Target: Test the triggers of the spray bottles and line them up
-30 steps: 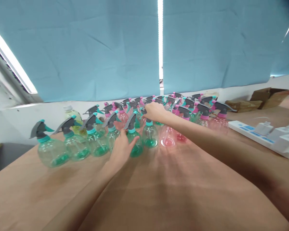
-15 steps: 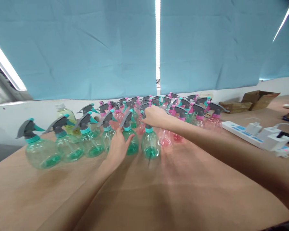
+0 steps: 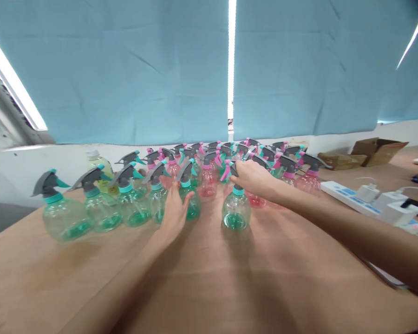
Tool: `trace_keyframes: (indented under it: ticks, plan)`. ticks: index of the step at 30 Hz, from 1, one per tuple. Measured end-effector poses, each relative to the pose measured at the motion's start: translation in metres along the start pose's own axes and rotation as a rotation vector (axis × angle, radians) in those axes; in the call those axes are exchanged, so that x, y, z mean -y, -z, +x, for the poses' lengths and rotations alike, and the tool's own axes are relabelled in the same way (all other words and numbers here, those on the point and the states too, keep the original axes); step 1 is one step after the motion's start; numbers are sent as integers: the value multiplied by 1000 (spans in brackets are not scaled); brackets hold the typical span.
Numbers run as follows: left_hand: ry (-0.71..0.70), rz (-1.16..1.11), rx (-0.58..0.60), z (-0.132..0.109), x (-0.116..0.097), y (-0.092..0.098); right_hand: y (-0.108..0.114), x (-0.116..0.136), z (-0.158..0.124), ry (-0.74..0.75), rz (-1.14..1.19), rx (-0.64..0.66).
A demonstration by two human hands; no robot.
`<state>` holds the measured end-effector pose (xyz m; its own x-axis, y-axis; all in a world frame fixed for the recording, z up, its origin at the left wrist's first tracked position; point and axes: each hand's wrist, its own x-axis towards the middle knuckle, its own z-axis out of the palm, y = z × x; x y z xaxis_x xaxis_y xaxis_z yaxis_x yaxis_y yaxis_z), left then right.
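While clutching 1 green spray btl [image 3: 236, 212] by its gray head w/ the right hand [image 3: 253, 177], have the left hand [image 3: 174, 206] curved at the left side of the end btl [image 3: 195, 206] in a row of 5 green btls [image 3: 135, 206], w/ thumb out in front; can't tell if actually gripping there. Clutched btl: upright, just R of ctr, well apart from that row; can't tell if resting or slightly lifted.

Count: 6 green up front incl. the clutched one. Behind, a mixed crowd of pink spray btls [image 3: 209, 183] & more green, a dozen-plus, too overlapped for an exact no. Also 1 yellowish btl [image 3: 106, 168] w/ white cap, back L.

Underneath: 1 brown bench [image 3: 195, 283], smooth, w/ soft shadows. To R: 1 white pwr strip [image 3: 344, 195] w/ several white adapters [image 3: 367, 194], approx. 3; beyond, 2 cardboard boxes [image 3: 385, 150], 1 w/ flaps open. At back: low white wall [image 3: 14, 171], lg. blue blinds [image 3: 107, 69], split nr. ctr by 1 bright vertical gap [image 3: 231, 60].
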<state>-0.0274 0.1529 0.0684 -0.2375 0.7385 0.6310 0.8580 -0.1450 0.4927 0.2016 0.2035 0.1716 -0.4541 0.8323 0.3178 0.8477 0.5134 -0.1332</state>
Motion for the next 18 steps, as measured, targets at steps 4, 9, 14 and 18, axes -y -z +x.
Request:
trace_keyframes:
  ticks: [4,9,14,18]
  plan:
    - [-30,25,13,-15,0,9,-4,-10,8,-43,-49,5]
    - [-75,73,38,-24,2,6,-6,-13,11,-48,-69,12]
    - [-81,91,20,-20,7,-3,-8,-10,10,-49,-63,6]
    - [-78,94,18,-23,3,0,-9,-9,9,-61,-35,-7]
